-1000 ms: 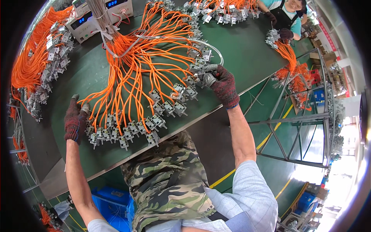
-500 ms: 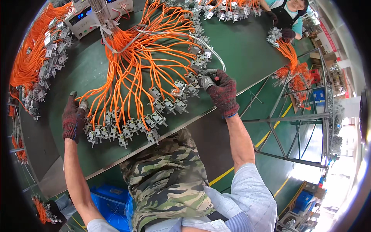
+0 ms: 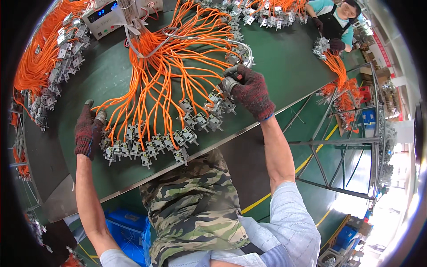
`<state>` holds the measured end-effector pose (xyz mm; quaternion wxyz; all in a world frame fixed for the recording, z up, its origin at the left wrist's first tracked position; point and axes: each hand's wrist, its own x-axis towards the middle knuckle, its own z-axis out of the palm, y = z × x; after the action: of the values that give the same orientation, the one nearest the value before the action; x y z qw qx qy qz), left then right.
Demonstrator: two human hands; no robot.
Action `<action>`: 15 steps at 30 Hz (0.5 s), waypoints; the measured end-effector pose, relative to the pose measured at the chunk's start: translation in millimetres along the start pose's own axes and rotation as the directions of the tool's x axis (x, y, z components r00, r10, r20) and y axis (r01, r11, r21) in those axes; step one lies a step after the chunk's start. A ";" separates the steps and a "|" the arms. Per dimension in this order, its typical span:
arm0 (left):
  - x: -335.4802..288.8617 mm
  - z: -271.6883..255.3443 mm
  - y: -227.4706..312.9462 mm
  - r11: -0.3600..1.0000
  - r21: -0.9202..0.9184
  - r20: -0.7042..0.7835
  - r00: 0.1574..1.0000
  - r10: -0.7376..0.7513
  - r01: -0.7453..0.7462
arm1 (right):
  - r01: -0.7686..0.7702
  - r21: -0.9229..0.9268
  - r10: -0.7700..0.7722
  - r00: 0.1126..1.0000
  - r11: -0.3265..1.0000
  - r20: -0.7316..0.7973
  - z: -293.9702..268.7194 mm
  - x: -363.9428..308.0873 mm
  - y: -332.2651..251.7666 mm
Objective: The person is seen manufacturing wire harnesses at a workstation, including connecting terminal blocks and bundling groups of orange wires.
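Orange cables [image 3: 153, 84] fan out from a tied bundle across the green table [image 3: 284, 58]. On their ends are small grey metal parts [image 3: 158, 143], lined along the near side. My left hand [image 3: 86, 133], in a dark red knit glove with grey fingertips, rests by the leftmost cables, its thumb and fingers apart. My right hand [image 3: 251, 93], gloved alike, is closed at the right end of the fan. Its thumb and fingers pinch beside the metal parts; what lies between them is hidden. A white-grey cable [image 3: 245, 46] loops down just above this hand.
A box-shaped instrument [image 3: 103, 22] with a blue display stands behind the bundle. More orange cables [image 3: 33, 71] lie heaped at left. Across the table, a co-worker [image 3: 333, 26] handles another bunch. A metal frame [image 3: 342, 142] stands at right; a blue bin [image 3: 126, 227] is below the table edge.
My right hand has shifted up and slightly left, away from the table's near edge. My left hand stays beside the cables. The whole view has shifted a little.
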<state>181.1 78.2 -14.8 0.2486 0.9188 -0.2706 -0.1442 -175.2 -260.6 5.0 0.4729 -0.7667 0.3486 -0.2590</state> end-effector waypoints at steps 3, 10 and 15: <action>-0.7 -1.4 1.7 0.996 0.077 -0.018 0.999 0.035 -0.034 | -0.019 -0.018 0.020 0.999 1.000 0.038 2.8 4.9 -0.8; -2.3 -0.1 3.9 0.999 0.005 -0.020 0.999 0.039 -0.039 | -0.091 0.083 0.077 0.985 0.992 0.151 -1.5 8.4 -4.3; -2.5 1.8 -0.6 0.998 -0.056 -0.026 1.000 0.017 -0.018 | 0.184 0.262 -0.160 0.981 0.947 -0.108 0.3 -37.8 3.3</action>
<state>178.6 79.4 -16.3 0.2790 0.9109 -0.2711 -0.1376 -199.5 -232.0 -0.7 0.5336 -0.7104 0.2617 -0.3771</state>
